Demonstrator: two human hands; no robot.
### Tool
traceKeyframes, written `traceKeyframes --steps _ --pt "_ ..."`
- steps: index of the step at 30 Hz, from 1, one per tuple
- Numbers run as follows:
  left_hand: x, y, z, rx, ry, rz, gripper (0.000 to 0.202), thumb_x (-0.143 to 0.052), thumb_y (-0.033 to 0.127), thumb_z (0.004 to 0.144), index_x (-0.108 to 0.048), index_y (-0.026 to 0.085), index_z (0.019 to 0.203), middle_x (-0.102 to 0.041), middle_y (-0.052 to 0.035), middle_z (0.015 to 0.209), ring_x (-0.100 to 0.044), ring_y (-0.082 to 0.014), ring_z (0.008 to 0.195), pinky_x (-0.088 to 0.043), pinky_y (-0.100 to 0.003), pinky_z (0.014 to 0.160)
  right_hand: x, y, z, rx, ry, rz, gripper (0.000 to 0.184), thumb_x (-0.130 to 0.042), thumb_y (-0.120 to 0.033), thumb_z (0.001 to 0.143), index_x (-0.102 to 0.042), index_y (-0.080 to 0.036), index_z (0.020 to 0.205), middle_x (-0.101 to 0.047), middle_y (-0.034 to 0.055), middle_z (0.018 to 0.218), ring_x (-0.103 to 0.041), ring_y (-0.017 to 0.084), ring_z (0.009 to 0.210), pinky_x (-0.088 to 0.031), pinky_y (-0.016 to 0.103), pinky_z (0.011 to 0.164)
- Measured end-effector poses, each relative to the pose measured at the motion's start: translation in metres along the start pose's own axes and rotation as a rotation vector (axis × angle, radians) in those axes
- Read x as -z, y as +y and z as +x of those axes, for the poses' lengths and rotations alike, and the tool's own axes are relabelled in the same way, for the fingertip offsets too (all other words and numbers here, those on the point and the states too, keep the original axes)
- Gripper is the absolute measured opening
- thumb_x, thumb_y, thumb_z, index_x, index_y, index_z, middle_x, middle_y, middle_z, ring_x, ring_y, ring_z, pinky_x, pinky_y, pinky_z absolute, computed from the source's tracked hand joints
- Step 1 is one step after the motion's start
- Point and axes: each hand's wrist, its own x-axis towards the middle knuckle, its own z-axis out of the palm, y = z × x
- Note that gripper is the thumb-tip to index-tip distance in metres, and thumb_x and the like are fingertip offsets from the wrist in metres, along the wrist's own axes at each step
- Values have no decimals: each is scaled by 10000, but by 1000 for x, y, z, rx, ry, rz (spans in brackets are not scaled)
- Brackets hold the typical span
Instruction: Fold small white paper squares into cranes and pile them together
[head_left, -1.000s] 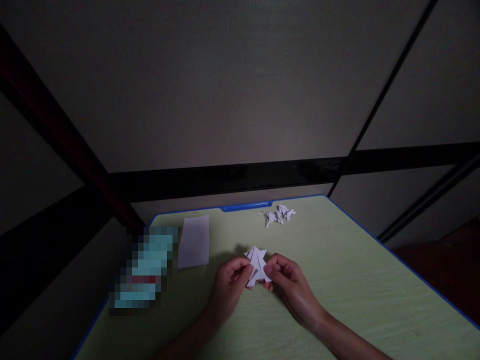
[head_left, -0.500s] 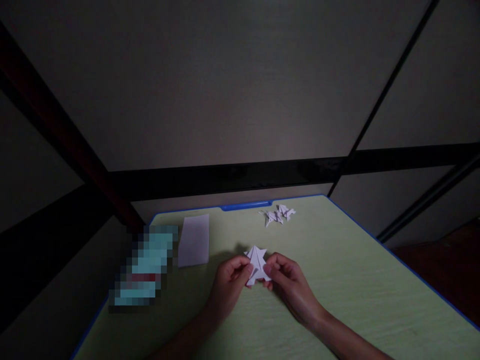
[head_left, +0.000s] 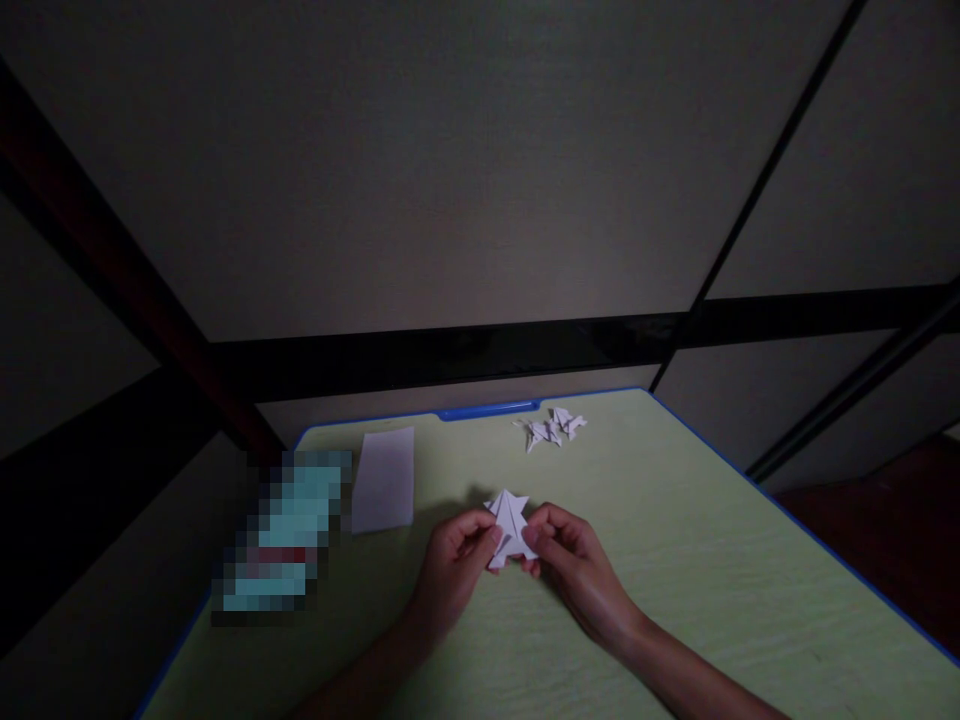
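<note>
A white origami frog [head_left: 509,522] is pinched between my two hands above the table, its pointed end facing away from me. My left hand [head_left: 459,562] grips its left edge with thumb and fingers. On the opposite side, my right hand [head_left: 574,560] holds the right edge, the thumb lying on top. Some fingertips of both hands are hidden beneath the paper. Farther back, small folded white paper figures [head_left: 555,428] lie close together on the table.
The pale green table [head_left: 675,560] has a blue rim and a blue handle slot [head_left: 489,411] at its far edge. To the left lie a stack of white paper [head_left: 384,480] and a blurred-out teal object [head_left: 289,530]. A panelled wall [head_left: 450,180] rises behind.
The whole view has shifted slightly, so everything appears a little farther left. Both hands keep their hold on the origami frog, with hardly any movement of the fingers.
</note>
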Motion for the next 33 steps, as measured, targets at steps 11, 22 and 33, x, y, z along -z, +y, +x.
traceKeyframes --steps 11,22,33 --pt "0 5 0 13 18 -5 205 -554 321 609 -548 128 540 -492 32 443 -426 -76 419 -347 -182 424 -1 1 0 22 4 22 165 -593 -257 672 -517 -137 589 -526 -35 491 -442 65 457 -311 186 464" --pt "-1 7 -1 32 16 -3 180 -574 302 582 -545 133 525 -490 36 428 -435 -79 416 -357 -185 431 -1 0 -1 25 14 9 179 -593 -279 671 -513 -142 590 -523 -31 504 -441 75 469 -315 196 471" --pt "0 8 -1 10 42 1 182 -580 305 580 -565 131 528 -507 28 430 -444 -81 415 -366 -182 425 -3 -3 -3 94 -8 -11 165 -611 -242 651 -469 -178 706 -499 -41 581 -444 78 510 -323 194 484"
